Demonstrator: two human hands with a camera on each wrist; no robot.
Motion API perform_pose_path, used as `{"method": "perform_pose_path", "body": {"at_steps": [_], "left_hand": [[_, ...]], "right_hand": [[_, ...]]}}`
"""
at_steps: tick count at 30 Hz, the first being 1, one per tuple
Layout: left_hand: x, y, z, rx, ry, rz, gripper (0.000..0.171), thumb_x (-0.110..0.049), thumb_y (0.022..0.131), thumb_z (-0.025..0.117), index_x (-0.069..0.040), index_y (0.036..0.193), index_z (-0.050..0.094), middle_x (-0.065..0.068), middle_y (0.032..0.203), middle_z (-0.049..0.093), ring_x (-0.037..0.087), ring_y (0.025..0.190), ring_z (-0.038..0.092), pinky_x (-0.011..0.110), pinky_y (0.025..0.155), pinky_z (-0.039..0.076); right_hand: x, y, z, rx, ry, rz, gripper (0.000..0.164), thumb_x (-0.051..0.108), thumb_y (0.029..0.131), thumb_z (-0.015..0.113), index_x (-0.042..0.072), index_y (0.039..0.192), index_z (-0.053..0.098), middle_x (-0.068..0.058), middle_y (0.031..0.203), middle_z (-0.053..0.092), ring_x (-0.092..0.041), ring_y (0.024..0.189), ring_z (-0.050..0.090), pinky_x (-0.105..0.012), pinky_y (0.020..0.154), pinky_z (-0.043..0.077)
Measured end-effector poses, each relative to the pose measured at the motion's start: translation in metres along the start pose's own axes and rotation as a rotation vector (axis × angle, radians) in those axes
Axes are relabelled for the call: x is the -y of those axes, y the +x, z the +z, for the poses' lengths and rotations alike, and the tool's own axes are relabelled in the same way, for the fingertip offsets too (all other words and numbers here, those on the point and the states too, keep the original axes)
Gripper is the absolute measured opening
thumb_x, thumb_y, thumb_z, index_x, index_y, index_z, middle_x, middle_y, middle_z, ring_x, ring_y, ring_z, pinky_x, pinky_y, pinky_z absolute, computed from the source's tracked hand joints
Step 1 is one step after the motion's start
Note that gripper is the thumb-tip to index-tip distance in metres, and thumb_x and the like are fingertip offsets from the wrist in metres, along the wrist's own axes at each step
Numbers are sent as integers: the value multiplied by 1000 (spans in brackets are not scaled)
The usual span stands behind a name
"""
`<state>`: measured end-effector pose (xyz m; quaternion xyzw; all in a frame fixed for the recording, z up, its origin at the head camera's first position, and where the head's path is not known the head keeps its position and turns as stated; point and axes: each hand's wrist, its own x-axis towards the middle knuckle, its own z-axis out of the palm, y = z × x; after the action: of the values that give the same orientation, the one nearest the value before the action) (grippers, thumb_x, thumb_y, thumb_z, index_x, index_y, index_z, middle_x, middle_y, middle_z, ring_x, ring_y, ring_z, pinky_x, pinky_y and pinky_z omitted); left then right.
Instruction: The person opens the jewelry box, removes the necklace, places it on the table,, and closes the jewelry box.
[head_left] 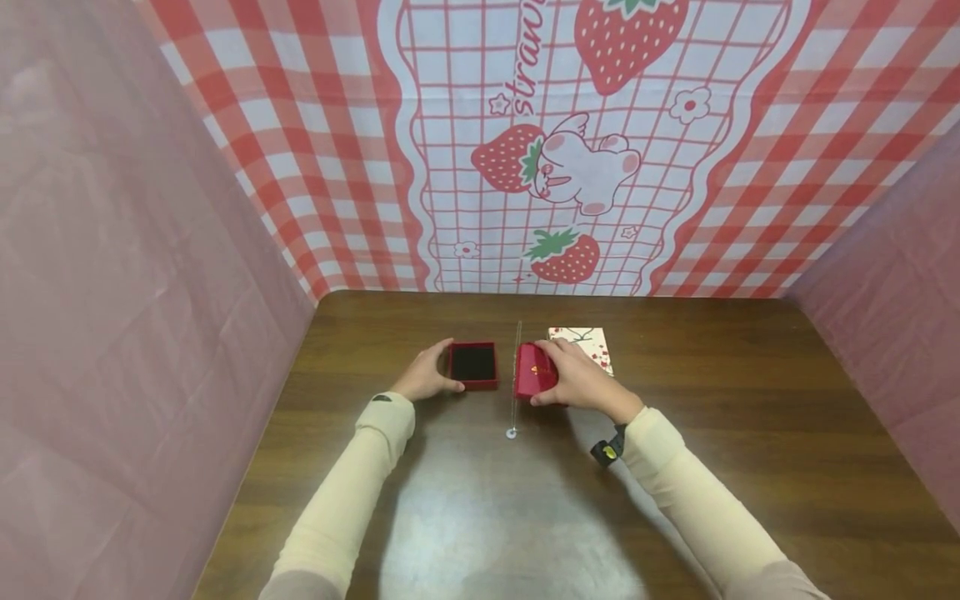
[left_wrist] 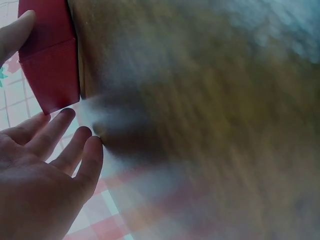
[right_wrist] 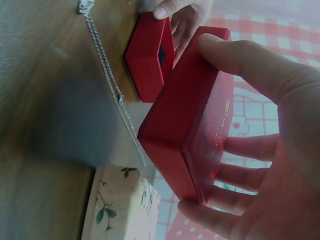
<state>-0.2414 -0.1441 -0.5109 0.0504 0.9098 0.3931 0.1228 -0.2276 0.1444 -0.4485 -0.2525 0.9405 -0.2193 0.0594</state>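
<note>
My left hand (head_left: 424, 377) holds a small red jewelry box base (head_left: 480, 386) at its left side, thumb at the near edge and fingers toward the far edge. A black pad (head_left: 473, 363) fills the base. To the right, my right hand (head_left: 583, 382) grips the red box lid (right_wrist: 172, 107), which is tilted above the table and has gold lettering on top. Between the two box parts, a silver necklace (right_wrist: 107, 70) lies stretched out on the table, its round pendant (head_left: 512, 433) at the near end. The lid's underside is hidden.
A cream, floral-printed flat package (head_left: 595, 343) with a dark cord lies behind the right hand. The brown wooden table (head_left: 720, 500) ends at a red-checked strawberry cloth (head_left: 360, 167) at the back. Pink cloth walls (head_left: 135, 333) stand on both sides.
</note>
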Motion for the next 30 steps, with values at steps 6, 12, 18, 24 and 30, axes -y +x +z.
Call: {"method": "perform_pose_path", "body": {"at_steps": [6,12,18,24,30], "left_hand": [[0,0,1,8,0,6,96,-19,73,85,-8,152,32,16,156,35,37,144,32,51,118,27],[0,0,1,5,-3,18,96,-17,72,86,-7,151,32,16,155,37,36,143,35,50,118,28],[0,0,1,-2,-6,24,96,-18,71,86,-7,151,33,18,152,41,36,140,38,49,117,30],[0,1,1,-9,-9,26,95,-17,72,86,-6,150,33,19,150,43,36,140,39,49,117,31],[-1,2,1,-6,-12,31,95,-17,72,85,-5,150,32,20,151,42,37,140,39,50,117,30]], "right_hand": [[4,13,0,7,-17,-28,92,38,65,87,3,139,46,-19,125,55,-33,110,52,-50,91,51],[7,25,-1,2,3,-52,94,35,65,88,2,141,44,-20,128,54,-34,115,50,-51,96,48],[9,37,-2,8,-2,-56,94,36,66,88,4,142,44,-18,129,54,-33,114,51,-50,95,48],[14,46,-1,24,6,-44,94,38,67,87,5,143,43,-17,133,52,-33,119,49,-50,98,47],[20,56,2,42,30,-41,94,37,66,87,7,144,43,-16,134,51,-32,120,47,-49,98,48]]}}
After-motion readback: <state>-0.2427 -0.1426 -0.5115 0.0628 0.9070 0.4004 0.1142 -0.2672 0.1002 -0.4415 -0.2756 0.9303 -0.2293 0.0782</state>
